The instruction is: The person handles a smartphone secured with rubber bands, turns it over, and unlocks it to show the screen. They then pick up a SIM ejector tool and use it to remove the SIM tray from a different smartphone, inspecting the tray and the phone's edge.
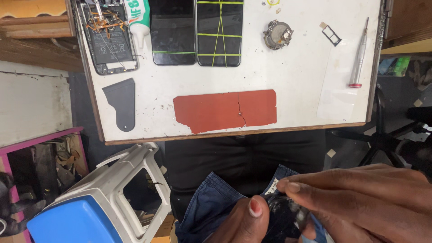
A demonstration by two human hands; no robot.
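While both hands work below table edge [234,133], left hand [245,222] and right hand [360,198] pinch small dark round part [285,216] inside blue denim cloth [211,207]. Best: grip firm, wipe gently, keep over lap.

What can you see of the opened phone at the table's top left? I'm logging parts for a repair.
The opened phone lies flat, back cover off, its top cut off by the frame. A dark battery fills the middle, orange flex strips and thin wires cross the upper part, and a pale strip runs along the bottom. A white glue tube lies at its right edge. No hand touches it.
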